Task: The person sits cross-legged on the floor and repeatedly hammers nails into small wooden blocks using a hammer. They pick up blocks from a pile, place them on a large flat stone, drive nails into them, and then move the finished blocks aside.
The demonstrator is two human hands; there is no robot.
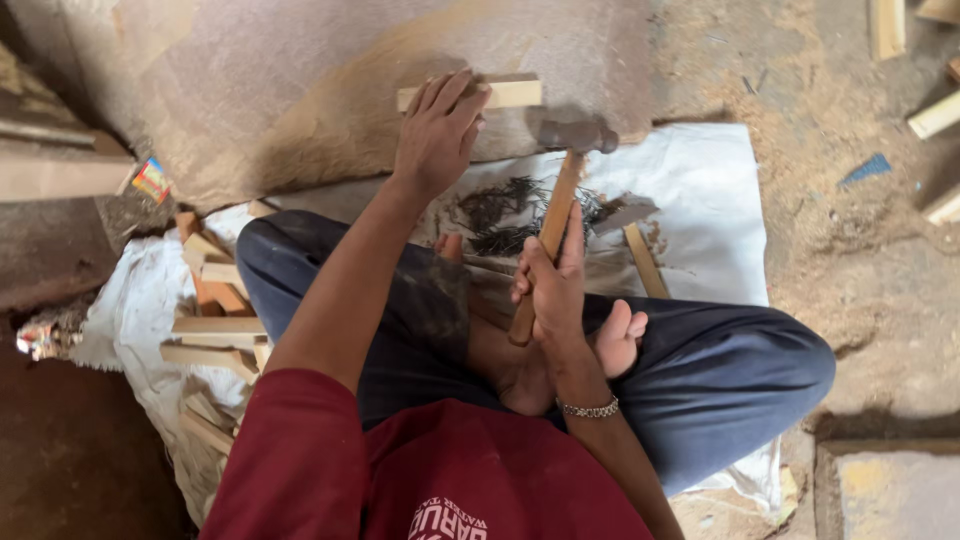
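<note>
Two hands worked over the lap of a person who sat cross-legged on a white cloth (710, 180) spread on the floor. The left hand (437, 130) lay palm down, fingers together, on a short pale wood block (510, 93) that rested flat on a large slab of stone (300, 90), covering the block's left end and pinning it there. The right hand (553, 285) was closed around the wooden handle of a hammer (555, 215), gripping near the lower end; a metal bracelet (588, 409) sat on that wrist. The hammer's dark iron head (577, 135) hung just beside the block, below its right end and right of the left hand; whether it touched the wood could not be told.

Between the hands and the crossed bare feet lay a loose heap of dark nails (500, 215) on the cloth, with a thin wood strip (645, 260) to the right of it. A pile of similar short wood pieces (215, 320) sat on the cloth by the left knee. Sawdust (830, 150) covered the earth floor beyond the cloth, where more pale wood offcuts (935, 115) lay scattered at the upper right. A small colourful packet (151, 180) lay at the left, near the slab's edge.
</note>
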